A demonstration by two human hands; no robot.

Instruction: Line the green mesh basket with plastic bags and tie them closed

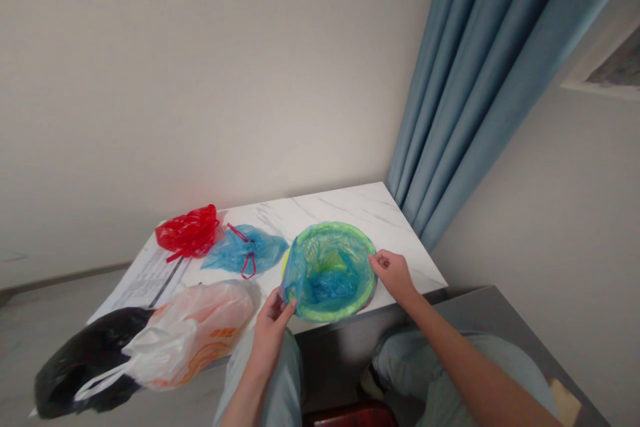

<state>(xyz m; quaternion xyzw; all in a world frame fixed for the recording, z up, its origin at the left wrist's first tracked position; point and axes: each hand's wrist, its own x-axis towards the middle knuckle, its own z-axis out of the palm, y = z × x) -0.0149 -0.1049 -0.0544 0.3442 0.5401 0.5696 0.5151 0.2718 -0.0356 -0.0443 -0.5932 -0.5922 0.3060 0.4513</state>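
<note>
Nothing readable on printed sheet (143, 282) or bag (195, 333)

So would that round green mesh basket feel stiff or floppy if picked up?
The green mesh basket likely feels light: its mesh looks thin. Its slightly uneven rim suggests some flex. The blue plastic bag inside may slip about.

Plain off-white wall (200, 80) from 9 to 12 o'clock, with low skirting (65, 277) along its foot and grey floor (50, 307) at 9 o'clock. Blue curtain (480, 80) in long folds at 1 o'clock, near a white frame (615, 67) at 2 o'clock. White marble table (350, 207) at centre, against the wall. Grey ledge (505, 307) at 4 o'clock. Soft, even light.
</note>
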